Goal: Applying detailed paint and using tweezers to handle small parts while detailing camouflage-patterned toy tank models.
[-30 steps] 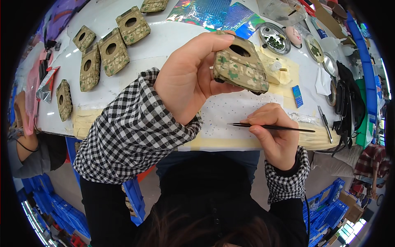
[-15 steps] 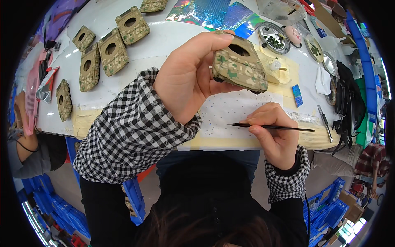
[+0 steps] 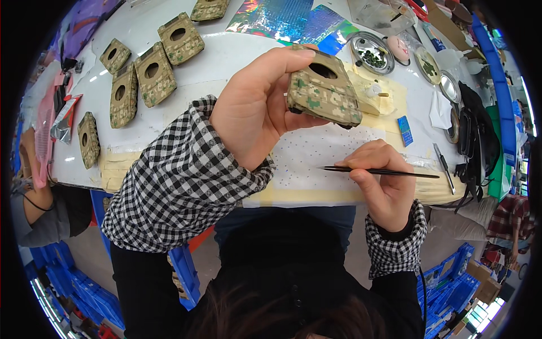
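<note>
My left hand (image 3: 257, 101) is closed around a camouflage model tank hull (image 3: 327, 97), thumb on its upper edge, and holds it tilted above the table. A dark round opening shows in the hull's top. Lower right, my right hand (image 3: 384, 181) pinches slim black tweezers (image 3: 395, 172) lying almost level. Their fine tips point left over a white sheet (image 3: 305, 175) dotted with tiny dark specks. Whether the tips hold a speck is too small to tell.
Several more camouflage hulls (image 3: 155, 73) lie at the far left. Shiny holographic sheets (image 3: 276, 20) are at the back. A round tin (image 3: 372, 53) holds small dark green parts. A craft knife (image 3: 444, 166) and a small blue card (image 3: 405, 131) lie on the right.
My right hand and the tweezers have shifted slightly to the right. The hull in my left hand has moved a little left.
</note>
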`<act>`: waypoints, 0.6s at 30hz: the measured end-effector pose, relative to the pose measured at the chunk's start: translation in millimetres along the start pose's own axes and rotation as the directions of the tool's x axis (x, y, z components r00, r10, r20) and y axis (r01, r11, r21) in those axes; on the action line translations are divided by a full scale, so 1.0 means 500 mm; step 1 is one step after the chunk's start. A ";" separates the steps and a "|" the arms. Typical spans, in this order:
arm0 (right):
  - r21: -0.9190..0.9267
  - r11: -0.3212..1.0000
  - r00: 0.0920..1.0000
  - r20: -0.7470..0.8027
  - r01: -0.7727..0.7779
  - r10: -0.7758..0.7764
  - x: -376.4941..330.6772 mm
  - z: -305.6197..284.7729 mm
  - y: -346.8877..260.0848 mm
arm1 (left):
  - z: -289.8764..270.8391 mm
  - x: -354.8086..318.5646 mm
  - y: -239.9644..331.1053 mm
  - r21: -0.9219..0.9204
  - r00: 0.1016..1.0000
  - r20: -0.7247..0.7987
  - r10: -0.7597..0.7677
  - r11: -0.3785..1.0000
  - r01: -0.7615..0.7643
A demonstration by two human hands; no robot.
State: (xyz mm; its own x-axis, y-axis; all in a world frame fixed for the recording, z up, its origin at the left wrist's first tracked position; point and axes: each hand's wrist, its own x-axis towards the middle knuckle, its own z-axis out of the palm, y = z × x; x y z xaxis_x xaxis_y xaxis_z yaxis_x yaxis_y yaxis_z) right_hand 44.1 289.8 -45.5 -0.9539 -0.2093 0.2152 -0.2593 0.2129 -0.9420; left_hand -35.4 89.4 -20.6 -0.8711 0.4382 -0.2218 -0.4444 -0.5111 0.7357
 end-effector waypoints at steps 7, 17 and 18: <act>-0.087 0.996 0.998 0.053 -0.014 0.019 0.002 0.007 0.005 | -0.001 0.001 0.001 0.010 1.000 0.005 -0.010 1.000 0.010; -0.100 0.995 0.999 0.051 -0.012 0.017 0.003 0.009 0.006 | -0.004 0.001 0.001 0.013 1.000 0.012 -0.008 1.000 0.008; -0.102 0.995 0.999 0.050 -0.011 0.016 0.003 0.009 0.007 | -0.004 0.001 0.000 0.011 1.000 0.010 -0.007 1.000 0.007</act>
State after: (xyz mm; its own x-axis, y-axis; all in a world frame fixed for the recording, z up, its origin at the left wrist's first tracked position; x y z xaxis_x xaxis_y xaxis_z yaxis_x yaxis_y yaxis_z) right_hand 42.4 286.0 -49.6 -0.9491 -0.2533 0.1871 -0.2630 0.3110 -0.9133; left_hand -36.1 87.9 -21.9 -0.8658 0.4489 -0.2209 -0.4482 -0.4995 0.7414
